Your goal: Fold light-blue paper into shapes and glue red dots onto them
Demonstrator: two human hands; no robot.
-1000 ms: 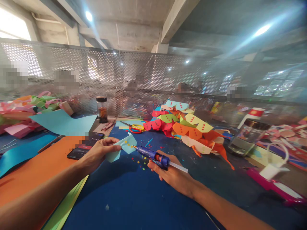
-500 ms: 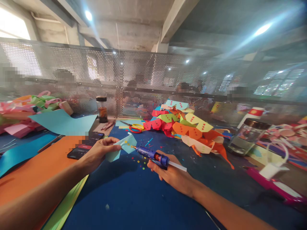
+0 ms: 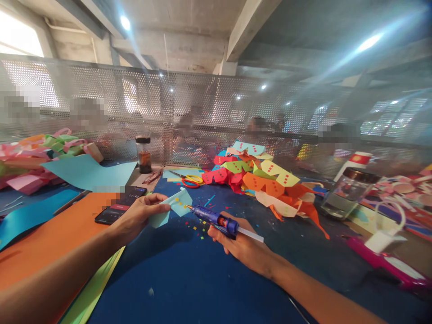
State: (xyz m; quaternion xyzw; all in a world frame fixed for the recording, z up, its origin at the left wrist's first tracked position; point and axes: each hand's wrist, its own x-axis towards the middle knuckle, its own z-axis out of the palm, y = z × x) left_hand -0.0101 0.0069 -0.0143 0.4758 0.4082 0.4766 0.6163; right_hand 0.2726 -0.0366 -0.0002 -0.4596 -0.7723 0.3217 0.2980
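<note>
My left hand (image 3: 148, 208) pinches a folded light-blue paper piece (image 3: 180, 198) between thumb and fingers. Small yellow squares (image 3: 181, 200) sit on its face in a slanting row. My right hand (image 3: 238, 240) is wrapped around a dark blue glue gun (image 3: 211, 217), with a white glue stick (image 3: 250, 233) poking out of its back end. The gun's tip is at the right edge of the paper, by the last yellow square; whether it touches cannot be made out. Tiny coloured paper squares (image 3: 199, 228) are scattered on the blue table below.
Folded coloured paper pieces with dots (image 3: 256, 171) are heaped behind my right hand. Scissors (image 3: 191, 180), a dark-lidded jar (image 3: 144, 155) and a phone (image 3: 121, 206) lie left of them. Orange sheets (image 3: 67, 234) cover the left. A glass bottle (image 3: 349, 193) stands right, before a perforated screen (image 3: 202, 108).
A third yellow square now shows clearly on the light-blue paper, beside the glue gun's tip. Both hands have hardly moved.
</note>
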